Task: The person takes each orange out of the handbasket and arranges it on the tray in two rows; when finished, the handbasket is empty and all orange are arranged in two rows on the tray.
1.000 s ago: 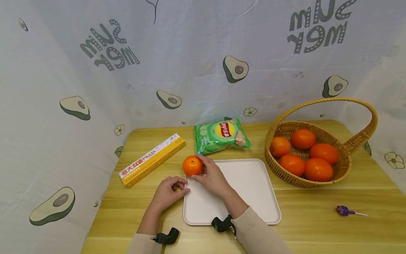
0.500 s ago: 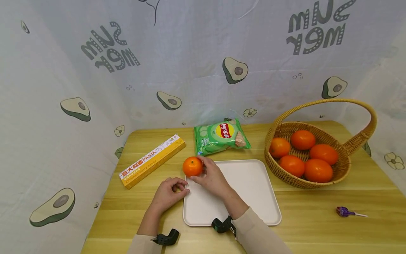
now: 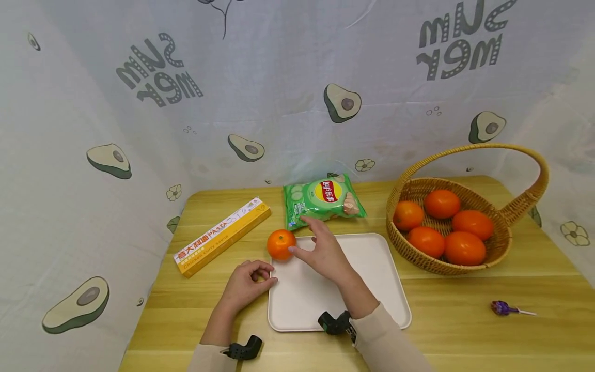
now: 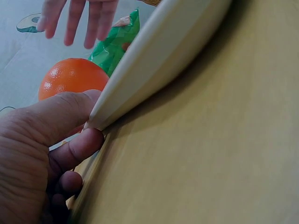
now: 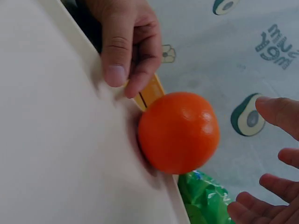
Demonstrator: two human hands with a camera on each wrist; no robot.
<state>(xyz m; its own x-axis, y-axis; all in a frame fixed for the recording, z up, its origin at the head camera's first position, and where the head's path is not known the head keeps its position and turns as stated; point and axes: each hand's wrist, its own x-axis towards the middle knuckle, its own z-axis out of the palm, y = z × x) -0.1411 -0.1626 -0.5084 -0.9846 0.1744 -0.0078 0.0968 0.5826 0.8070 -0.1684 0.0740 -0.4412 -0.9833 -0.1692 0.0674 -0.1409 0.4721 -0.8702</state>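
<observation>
An orange (image 3: pixel 281 244) sits at the far left corner of the white tray (image 3: pixel 334 294). My right hand (image 3: pixel 325 254) is just right of the fruit with its fingers spread. In the right wrist view a gap shows between those fingers (image 5: pixel 280 186) and the orange (image 5: pixel 180 133). At the tray's left side, my left hand (image 3: pixel 249 281) pinches the rim between thumb and curled index finger. The left wrist view shows this thumb (image 4: pixel 70 109) on top of the tray edge (image 4: pixel 140 70), the index finger below it.
A yellow pasta box (image 3: pixel 223 236) lies to the left, and a green chip bag (image 3: pixel 323 201) behind the tray. Right of it stands a wicker basket (image 3: pixel 506 235) with a tall handle and several orange-red fruits (image 3: pixel 465 248). A purple-wrapped lollipop (image 3: pixel 502 308) lies at the right.
My right hand has let go of the orange, spread its fingers and drawn off slightly to the right. The orange stays on the tray corner; my left hand has not moved.
</observation>
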